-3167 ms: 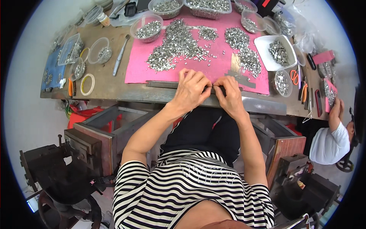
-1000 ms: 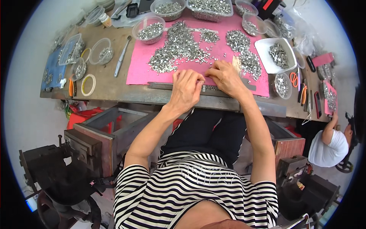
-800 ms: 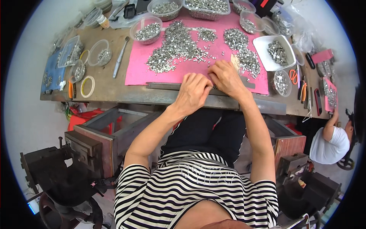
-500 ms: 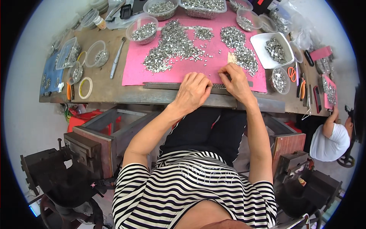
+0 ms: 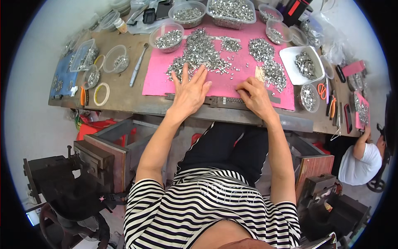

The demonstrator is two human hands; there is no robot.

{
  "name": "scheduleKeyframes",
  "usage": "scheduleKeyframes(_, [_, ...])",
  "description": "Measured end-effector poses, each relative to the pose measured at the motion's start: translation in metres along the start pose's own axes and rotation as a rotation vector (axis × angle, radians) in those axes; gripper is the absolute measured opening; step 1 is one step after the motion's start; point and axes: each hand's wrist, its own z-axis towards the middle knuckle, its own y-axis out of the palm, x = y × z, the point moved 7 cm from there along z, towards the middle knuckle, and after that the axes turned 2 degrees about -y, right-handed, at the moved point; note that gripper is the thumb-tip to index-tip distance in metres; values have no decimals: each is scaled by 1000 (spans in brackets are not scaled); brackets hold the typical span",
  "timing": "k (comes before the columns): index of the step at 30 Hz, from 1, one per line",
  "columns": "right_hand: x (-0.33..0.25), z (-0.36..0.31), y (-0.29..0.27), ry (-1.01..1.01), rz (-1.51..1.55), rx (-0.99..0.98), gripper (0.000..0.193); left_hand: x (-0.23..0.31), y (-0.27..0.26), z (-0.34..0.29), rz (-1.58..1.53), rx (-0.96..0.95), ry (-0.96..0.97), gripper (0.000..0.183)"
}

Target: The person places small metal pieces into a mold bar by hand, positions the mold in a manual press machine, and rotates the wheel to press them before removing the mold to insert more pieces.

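My left hand (image 5: 188, 92) lies with its fingers spread, the tips touching the near edge of a big heap of small silvery metal pieces (image 5: 201, 50). Thumb and fingers of my right hand (image 5: 256, 97) are pinched together over a long dark metal bar (image 5: 214, 101); whatever lies between them is too small or hidden to make out. The bar runs along the front edge of a pink mat (image 5: 157, 79), and a row of small marks or slots shows beside my right fingers. Smaller heaps of pieces (image 5: 273, 74) lie beyond my right hand.
Clear tubs of metal pieces (image 5: 167, 38) ring the mat, with a white tray (image 5: 286, 56) at right. A toothbrush (image 5: 139, 66) and tape roll (image 5: 101, 94) lie left; orange scissors (image 5: 321, 90) and pliers (image 5: 331, 107) right. Another person (image 5: 360, 162) sits far right.
My left hand has moved from the bar, up and left to the heap, and its fingers have spread. My right hand stays pinched at the bar. The whole view has shifted slightly.
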Motion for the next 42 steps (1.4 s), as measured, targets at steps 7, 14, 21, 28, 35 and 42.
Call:
scheduleKeyframes(7, [6, -1, 0, 87, 70, 18, 10, -1, -16, -19, -254, -22, 54, 31])
scheduleKeyframes(14, [2, 0, -3, 74, 47, 17, 10, -20, -27, 5, -238, 176, -56, 10])
scheduleKeyframes(21, [6, 0, -3, 117, 136, 3, 10, -11, -23, 11, -98, 153, 102, 8])
scheduleKeyframes(28, [5, 0, -2, 81, 82, 21, 10, -14, -22, 12, -86, 123, 148, 7])
scheduleKeyframes(35, [2, 4, 6, 53, 32, 18, 7, -5, -20, 10, -193, 149, 114, 5])
scheduleKeyframes(42, [8, -7, -7, 151, 111, 50, 8, 78, 1, -3, -479, 122, 251, 7])
